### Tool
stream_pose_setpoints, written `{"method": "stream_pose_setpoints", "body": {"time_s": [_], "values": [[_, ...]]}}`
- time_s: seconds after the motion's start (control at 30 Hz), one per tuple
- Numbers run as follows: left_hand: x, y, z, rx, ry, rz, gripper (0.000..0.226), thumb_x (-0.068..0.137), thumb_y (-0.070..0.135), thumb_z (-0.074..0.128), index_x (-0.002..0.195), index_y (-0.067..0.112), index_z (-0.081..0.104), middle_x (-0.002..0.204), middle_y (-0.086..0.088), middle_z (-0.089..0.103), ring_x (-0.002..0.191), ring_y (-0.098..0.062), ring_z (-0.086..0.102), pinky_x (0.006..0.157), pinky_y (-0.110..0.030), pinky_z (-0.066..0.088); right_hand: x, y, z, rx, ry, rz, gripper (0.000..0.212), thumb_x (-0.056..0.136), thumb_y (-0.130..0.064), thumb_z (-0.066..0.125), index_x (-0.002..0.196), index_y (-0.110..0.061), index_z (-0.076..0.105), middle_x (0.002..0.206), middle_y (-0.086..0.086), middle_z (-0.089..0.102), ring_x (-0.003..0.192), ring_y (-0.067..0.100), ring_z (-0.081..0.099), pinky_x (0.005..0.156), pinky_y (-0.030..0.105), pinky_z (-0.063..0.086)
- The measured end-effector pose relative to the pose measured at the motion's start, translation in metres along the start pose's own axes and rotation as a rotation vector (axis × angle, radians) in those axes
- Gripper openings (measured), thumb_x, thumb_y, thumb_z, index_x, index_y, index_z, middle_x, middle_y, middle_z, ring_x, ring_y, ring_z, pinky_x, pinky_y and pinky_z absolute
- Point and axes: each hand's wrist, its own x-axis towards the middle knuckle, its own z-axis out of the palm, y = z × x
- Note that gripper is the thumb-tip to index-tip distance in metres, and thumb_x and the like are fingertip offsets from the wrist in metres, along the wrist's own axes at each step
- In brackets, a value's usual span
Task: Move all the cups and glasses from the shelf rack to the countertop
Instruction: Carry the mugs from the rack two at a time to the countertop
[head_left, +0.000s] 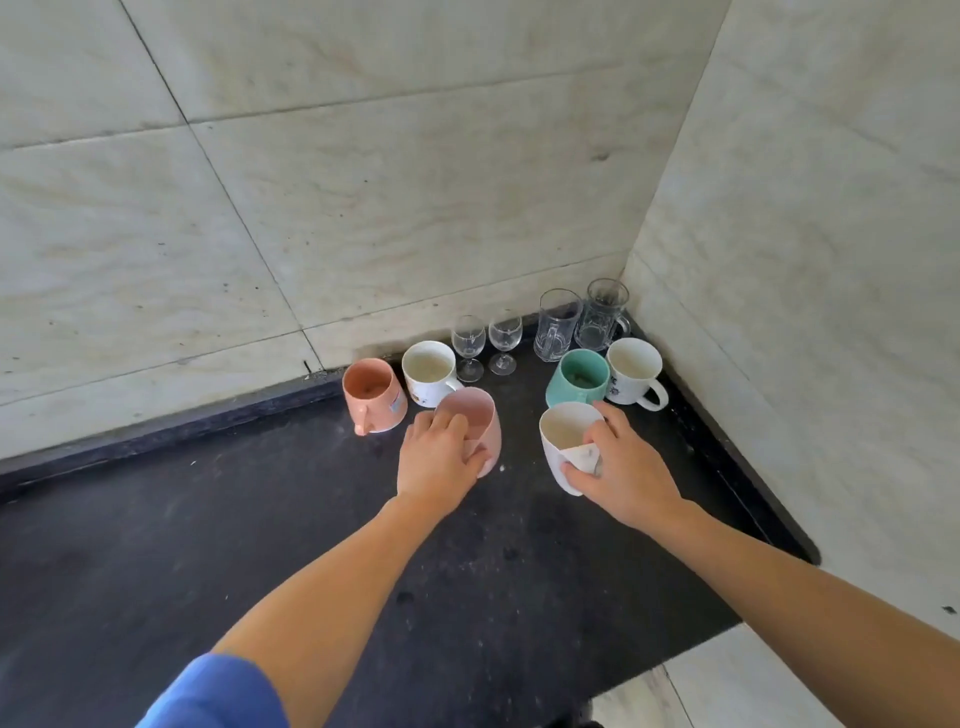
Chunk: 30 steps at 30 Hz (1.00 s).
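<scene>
Now the person's left hand (440, 460) grips the pink cup (480, 415) & the right hand (621, 470) grips the white cup (561, 431), both tilted at frame centre, low over the countertop (234, 530), so prob. the set-down step; next: level them, release w/o knocking the teal cup (579, 376).

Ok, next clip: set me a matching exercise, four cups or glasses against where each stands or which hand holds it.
1 pink cup
2 teal mug
3 tall glass mug
4 front white cup

A gripped by the right hand
B gripped by the left hand
C standing free beyond the right hand
D farthest back of all

Pairs: 1-B, 2-C, 3-D, 4-A
</scene>
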Motion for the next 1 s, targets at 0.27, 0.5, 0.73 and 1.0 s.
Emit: {"method": "stream_pose_setpoints", "body": {"time_s": [0.27,0.5,0.73,1.0], "values": [[0.095,0.003,0.056,0.03,-0.036,-0.033,0.032,0.08,0.034,0.064,0.092,0.005,0.058,0.112,-0.012,0.06,0.102,-0.035,0.047,0.083,-0.043,0.037,0.087,0.024,0.044,-0.001,0.012,-0.083,0.037,0.079,-0.045,0.066,0.092,-0.014,0.051,0.148,0.002,0.034,0.129,0.023,0.041,0.074,0.039,0.05],[0.107,-0.009,0.084,0.055,-0.104,-0.127,0.036,0.076,0.039,0.068,0.083,0.005,0.06,0.103,-0.012,0.062,0.097,-0.036,0.049,0.08,-0.044,0.04,0.134,0.036,0.072,0.081,-0.021,-0.135,0.035,0.082,-0.038,0.066,0.095,-0.008,0.053,0.153,0.011,0.028,0.133,0.026,0.038,0.072,0.037,0.049],[0.105,-0.016,0.09,0.203,-0.122,-0.099,0.032,0.071,0.035,0.074,0.078,0.005,0.064,0.089,-0.014,0.065,0.091,-0.039,0.053,0.073,-0.044,0.042,0.161,0.036,0.095,0.07,-0.039,-0.199,0.034,0.082,-0.032,0.069,0.095,-0.006,0.052,0.154,0.012,0.026,0.124,0.03,0.048,0.063,0.038,0.052],[0.113,-0.019,0.098,0.319,-0.162,-0.121,0.036,0.086,0.044,0.057,0.102,0.012,0.06,0.109,-0.009,0.061,0.111,-0.032,0.044,0.089,-0.044,0.034,0.167,0.033,0.111,-0.038,-0.104,-0.184,0.026,0.083,-0.022,0.066,0.093,-0.003,0.051,0.156,0.018,0.015,0.121,0.035,0.047,0.068,0.04,0.05]]}}
